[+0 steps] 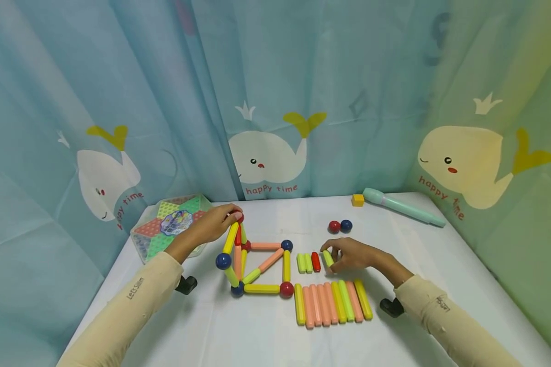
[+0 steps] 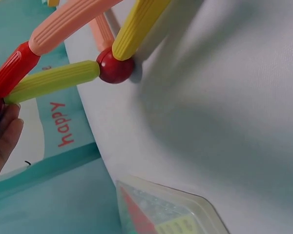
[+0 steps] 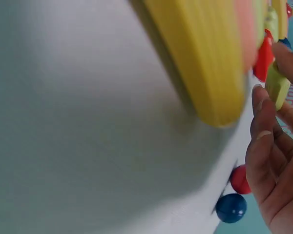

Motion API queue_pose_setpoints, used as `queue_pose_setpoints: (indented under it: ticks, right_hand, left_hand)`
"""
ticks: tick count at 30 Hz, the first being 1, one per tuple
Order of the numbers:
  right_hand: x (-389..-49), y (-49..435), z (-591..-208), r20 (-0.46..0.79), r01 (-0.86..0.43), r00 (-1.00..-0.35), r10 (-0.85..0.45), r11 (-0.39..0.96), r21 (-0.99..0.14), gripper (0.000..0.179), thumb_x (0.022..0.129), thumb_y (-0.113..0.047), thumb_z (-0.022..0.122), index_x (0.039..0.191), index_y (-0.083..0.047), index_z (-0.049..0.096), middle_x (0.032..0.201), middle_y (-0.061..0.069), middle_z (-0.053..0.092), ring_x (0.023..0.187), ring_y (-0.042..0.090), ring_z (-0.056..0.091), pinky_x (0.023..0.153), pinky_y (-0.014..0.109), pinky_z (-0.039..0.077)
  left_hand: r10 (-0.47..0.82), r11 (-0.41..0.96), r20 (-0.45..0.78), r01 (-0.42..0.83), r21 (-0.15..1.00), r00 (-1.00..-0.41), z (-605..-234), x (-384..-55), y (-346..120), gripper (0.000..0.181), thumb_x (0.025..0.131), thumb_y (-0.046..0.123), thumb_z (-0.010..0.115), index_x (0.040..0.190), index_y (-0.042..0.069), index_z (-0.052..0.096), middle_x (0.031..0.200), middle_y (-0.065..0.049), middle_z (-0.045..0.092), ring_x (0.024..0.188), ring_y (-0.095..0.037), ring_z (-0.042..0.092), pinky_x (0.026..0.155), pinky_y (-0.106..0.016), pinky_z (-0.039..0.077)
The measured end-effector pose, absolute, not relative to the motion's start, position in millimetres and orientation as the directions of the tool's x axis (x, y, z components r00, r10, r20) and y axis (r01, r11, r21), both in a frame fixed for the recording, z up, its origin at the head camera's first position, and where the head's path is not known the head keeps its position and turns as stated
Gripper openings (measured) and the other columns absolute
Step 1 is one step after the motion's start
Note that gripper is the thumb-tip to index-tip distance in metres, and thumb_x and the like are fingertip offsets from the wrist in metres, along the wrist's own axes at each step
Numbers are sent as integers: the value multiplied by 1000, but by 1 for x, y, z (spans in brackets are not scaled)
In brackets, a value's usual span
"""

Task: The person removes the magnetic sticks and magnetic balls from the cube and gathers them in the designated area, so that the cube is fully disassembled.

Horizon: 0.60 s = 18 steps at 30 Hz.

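My left hand grips a red ball at the top of a frame built from coloured building sticks and balls. Below it, a red stick and a long yellow stick run down from that ball. The frame's base has a blue ball and a red ball at its right corners. Over the table at the right, my right hand pinches a short light green stick between thumb and fingers. Beside it lie a short red stick and two short green sticks.
Several long sticks lie in a row in front of my right hand. Behind it sit a loose red ball and blue ball. A yellow cube and mint-green tube are at the back; a star-patterned board lies far left.
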State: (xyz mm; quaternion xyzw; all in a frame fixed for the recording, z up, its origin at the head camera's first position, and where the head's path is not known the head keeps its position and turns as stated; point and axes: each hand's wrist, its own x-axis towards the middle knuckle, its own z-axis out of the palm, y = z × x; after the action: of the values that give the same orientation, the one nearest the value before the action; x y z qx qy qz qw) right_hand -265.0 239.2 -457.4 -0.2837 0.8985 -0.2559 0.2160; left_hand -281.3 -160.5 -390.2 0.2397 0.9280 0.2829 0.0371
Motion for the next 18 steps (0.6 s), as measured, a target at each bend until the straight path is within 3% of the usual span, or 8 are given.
queue_pose_setpoints:
  ticks: [5,18]
  right_hand:
    - [-262,235,-464,-264,-385,-756,-598,734,-559,54,83,-28,83,129,-9,60,86,-2,61,78,13,54,71,26,48]
    - [-266,224,-468,-314,-292,-784,-535,765,-575,61,80,-27,86,132,-11,58,89,-1,61,83,16,56,81,33,51]
  left_hand:
    - [461,727,65,418,545,-885,-390,-281,-160,26,107,26,48,118,8,64,104,-4,68,93,-18,61,94,-40,54]
    - [457,728,50,406,552,-888,-391,-281,-161,28,108,28,47,119,8,63,105,-4,68,95,-19,61,95,-41,54]
